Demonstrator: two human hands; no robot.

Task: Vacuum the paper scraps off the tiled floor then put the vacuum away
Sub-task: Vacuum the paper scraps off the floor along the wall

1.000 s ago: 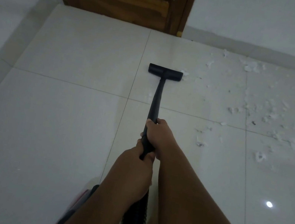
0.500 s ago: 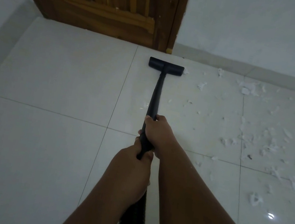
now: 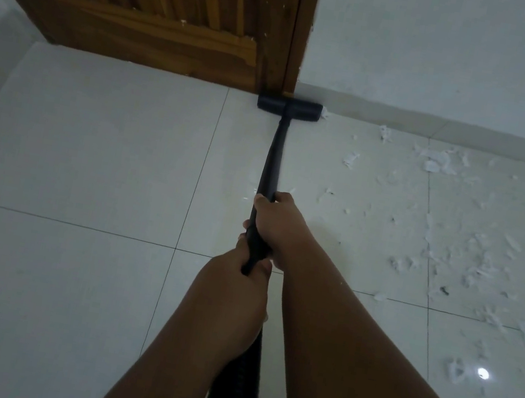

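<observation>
Both hands grip the black vacuum wand [image 3: 272, 162]. My right hand [image 3: 279, 224] holds it higher up the tube, my left hand [image 3: 234, 284] just behind it near the ribbed hose [image 3: 234, 388]. The flat black floor head [image 3: 289, 107] rests on the white tiled floor [image 3: 88, 152], pressed against the skirting at the foot of the wooden door frame. One scrap touches the head's right end. White paper scraps [image 3: 474, 255] lie scattered over the tiles to the right of the wand.
A brown wooden door [image 3: 154, 7] fills the upper left. A white wall with a low skirting [image 3: 439, 127] runs along the back right. Another white wall borders the far left. A light reflection [image 3: 483, 373] shines on the tile at lower right.
The floor head has slid forward across the tile, from mid-floor to the skirting by the door frame. Both hands kept their grip on the wand and moved forward with it.
</observation>
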